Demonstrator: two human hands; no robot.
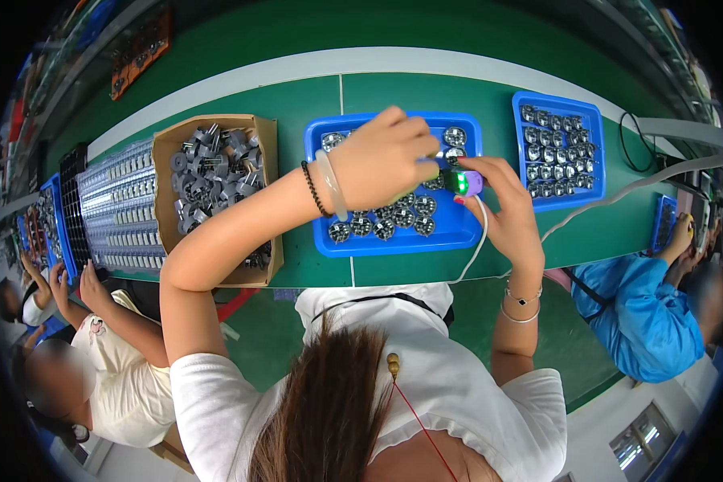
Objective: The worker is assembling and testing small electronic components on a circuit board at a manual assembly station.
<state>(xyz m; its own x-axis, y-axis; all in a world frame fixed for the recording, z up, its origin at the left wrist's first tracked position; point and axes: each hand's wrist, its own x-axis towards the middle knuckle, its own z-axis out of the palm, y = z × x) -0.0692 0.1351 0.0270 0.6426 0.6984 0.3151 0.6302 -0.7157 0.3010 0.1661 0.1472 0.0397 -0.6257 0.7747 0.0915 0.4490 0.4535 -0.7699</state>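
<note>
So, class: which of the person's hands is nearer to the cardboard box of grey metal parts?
Left. The left hand hovers over the blue tray just right of the cardboard box; the right hand, holding a small green-lit device, is farther right.

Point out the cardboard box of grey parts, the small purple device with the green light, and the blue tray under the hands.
cardboard box (267, 132), head view, right wall.
purple device (466, 182), head view, lit body between the hands.
blue tray (450, 239), head view, bare lower right floor.
</note>
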